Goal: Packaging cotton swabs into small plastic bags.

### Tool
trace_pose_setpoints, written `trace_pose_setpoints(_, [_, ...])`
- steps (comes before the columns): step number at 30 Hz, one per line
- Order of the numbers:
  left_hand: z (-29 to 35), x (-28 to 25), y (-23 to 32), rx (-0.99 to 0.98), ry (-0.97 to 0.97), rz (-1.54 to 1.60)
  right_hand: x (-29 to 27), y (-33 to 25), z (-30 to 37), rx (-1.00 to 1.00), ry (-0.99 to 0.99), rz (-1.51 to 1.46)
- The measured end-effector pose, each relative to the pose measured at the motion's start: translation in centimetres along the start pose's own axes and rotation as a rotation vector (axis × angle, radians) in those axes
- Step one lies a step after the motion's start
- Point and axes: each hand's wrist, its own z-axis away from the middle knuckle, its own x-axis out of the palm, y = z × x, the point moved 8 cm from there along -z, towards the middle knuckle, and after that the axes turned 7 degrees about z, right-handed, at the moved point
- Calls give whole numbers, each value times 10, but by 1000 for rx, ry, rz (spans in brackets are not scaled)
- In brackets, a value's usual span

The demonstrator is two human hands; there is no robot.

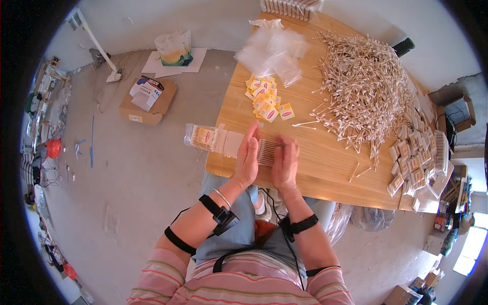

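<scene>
A flat row of cotton swabs lies side by side on the table between my two hands. My left hand stands on edge at the row's left end, fingers stretched out and together. At the right end, my right hand has its fingers bent around the swabs. Left of my left hand is a pale flat strip, partly hidden by that hand. Past it, a clear bag of swabs with a yellow card sticks out over the table's left edge. Small yellow-and-white cards are scattered beyond my hands.
A big heap of loose swabs covers the wooden table's far right. Clear plastic bags lie at the back left. Filled swab packs are piled at the right. A cardboard box sits on the floor to the left.
</scene>
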Motion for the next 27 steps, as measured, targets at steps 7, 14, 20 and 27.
trace_pose_setpoints(7, [0, 9, -5, -5, -63, -12, 0, 21, 1, 238, 161, -643])
trace_pose_setpoints(14, [-1, 3, -10, 15, -17, 179, -10, 29, -1, 266, 256, -947])
trace_pose_setpoints(20, [0, 10, -12, -12, -77, 12, -7, 28, 4, 251, 162, -889])
trace_pose_setpoints(27, [2, 7, -5, -13, -27, 152, -22, 24, 10, 148, 164, -625])
